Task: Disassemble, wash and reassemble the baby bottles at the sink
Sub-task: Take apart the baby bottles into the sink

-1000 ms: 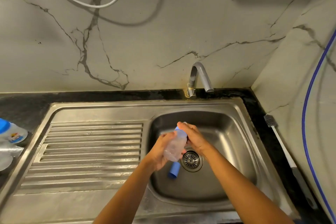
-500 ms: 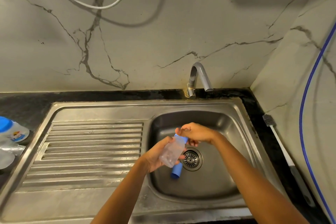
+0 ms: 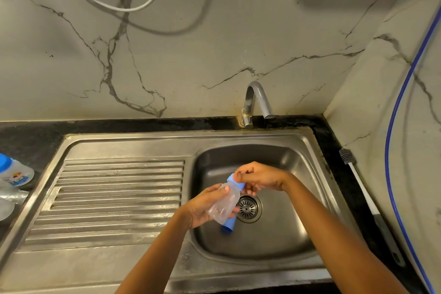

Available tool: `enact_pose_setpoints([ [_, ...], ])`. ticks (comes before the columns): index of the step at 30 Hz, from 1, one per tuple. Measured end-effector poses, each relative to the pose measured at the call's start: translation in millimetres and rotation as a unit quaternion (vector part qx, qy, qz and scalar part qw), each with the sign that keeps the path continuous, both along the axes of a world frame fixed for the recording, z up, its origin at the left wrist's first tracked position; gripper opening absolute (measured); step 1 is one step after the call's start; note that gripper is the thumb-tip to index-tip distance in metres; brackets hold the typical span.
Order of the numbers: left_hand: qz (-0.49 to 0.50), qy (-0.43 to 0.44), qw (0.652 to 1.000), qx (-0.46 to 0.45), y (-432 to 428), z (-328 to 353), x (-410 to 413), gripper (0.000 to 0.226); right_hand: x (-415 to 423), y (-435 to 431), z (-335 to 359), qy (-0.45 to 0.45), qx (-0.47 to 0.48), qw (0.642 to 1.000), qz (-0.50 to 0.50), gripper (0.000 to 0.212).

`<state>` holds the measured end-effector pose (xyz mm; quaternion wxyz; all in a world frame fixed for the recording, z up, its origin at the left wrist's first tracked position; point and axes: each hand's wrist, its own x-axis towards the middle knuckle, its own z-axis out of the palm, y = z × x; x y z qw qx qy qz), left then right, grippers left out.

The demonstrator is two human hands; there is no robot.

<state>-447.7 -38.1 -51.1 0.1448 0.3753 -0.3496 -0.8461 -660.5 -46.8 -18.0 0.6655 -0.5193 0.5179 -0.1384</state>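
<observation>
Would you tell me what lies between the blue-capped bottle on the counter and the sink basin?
In the head view, the ribbed draining board lies between the bottle and the basin.

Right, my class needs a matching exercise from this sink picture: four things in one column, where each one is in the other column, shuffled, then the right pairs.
Things
1. clear bottle
2. blue collar
3. blue cap
4. long brush

Places
A. on the dark counter, far right
B. gripped by the right hand
C. lying in the basin beside the drain
D. held in the left hand

Pairs: 1-D, 2-B, 3-C, 4-A
</observation>
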Motion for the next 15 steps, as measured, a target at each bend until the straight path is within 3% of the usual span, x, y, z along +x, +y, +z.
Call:
enact_pose_setpoints([
  [2, 0.012, -0.003, 1.000, 0.018, -1.3, -2.2, 2.6, 0.082, -10.0, 1.6, -8.9, -0.087, -0.017, 0.996, -0.011, 0.033],
  [5, 0.016, -0.025, 0.996, 0.084, -3.4, -5.4, 9.5, 0.055, -23.1, 10.4, -18.0, -0.212, -0.039, 0.971, -0.099, 0.049],
  [7, 0.026, -0.041, 0.994, 0.099, -3.3, -10.3, 14.7, 0.053, -31.5, 17.2, -33.9, -0.208, -0.034, 0.965, -0.159, 0.051],
  [8, 0.036, -0.051, 0.994, 0.091, -2.1, -12.2, 15.3, 0.051, -34.5, 21.9, -44.6, -0.141, -0.037, 0.976, -0.161, 0.049],
  [10, 0.050, -0.094, 0.994, 0.032, 0.7, -17.6, 13.1, 0.045, -39.2, 36.7, -77.7, 0.080, -0.060, 0.989, -0.105, 0.046],
  [12, 0.054, -0.156, 0.985, -0.045, 5.4, -19.8, 8.6, 0.034, -39.8, 58.3, -117.9, 0.262, -0.038, 0.964, -0.007, 0.046],
  [15, 0.045, -0.198, 0.973, -0.108, 12.5, -23.8, 3.9, 0.018, -31.2, 89.2, -149.0, 0.334, 0.078, 0.936, 0.078, 0.050],
])
